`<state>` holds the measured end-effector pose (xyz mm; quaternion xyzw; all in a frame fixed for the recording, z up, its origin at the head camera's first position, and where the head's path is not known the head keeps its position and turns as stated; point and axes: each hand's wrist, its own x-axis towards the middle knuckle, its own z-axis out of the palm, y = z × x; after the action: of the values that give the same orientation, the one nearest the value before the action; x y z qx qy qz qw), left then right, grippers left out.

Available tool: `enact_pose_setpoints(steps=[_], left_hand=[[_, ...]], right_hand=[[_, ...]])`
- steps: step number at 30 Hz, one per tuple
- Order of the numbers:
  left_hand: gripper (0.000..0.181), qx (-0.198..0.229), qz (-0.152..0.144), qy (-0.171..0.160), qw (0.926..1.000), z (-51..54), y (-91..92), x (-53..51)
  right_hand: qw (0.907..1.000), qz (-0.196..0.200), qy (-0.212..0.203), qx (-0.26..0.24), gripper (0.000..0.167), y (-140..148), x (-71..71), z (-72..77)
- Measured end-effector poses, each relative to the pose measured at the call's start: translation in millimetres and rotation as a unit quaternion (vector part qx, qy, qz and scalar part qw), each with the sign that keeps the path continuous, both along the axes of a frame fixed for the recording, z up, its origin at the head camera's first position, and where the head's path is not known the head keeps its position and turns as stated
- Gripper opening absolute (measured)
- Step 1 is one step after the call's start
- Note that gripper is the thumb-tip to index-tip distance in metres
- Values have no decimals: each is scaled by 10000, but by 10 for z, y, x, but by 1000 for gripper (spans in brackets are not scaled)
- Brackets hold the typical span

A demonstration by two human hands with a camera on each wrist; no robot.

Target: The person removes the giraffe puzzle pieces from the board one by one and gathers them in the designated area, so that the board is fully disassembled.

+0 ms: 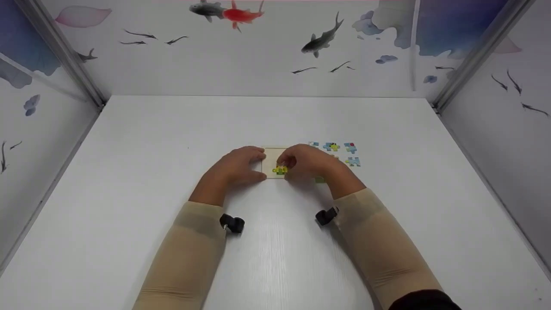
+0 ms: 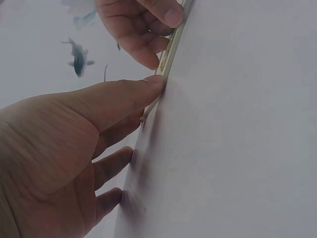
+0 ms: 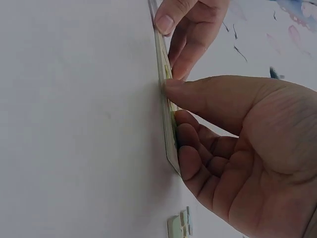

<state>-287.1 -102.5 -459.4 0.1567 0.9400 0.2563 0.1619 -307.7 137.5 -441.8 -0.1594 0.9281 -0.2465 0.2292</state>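
Note:
A shallow light-wood puzzle tray lies flat on the white table. My left hand grips its left side, thumb at the near corner and a forefinger at the far one. Inside the tray, toward its near edge, is a yellow-green jigsaw piece. The right hand has curled fingers on this piece, and its thumb is at the tray's near edge. That hand covers the tray's right part. In the left wrist view the tray appears edge-on.
Several loose jigsaw pieces, among them a blue one with red and a pale blue one, lie right of the tray. A green-edged piece shows partly beneath the right wrist. Printed walls enclose the table at back and sides.

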Motion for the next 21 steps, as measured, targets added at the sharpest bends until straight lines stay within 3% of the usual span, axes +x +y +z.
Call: enact_pose_setpoints(steps=[21], left_hand=[[66, -36, -106, 124, 9999, -44, -24, -14]], right_hand=[[9993, 341, 181, -13, 42, -9, 6, -4]])
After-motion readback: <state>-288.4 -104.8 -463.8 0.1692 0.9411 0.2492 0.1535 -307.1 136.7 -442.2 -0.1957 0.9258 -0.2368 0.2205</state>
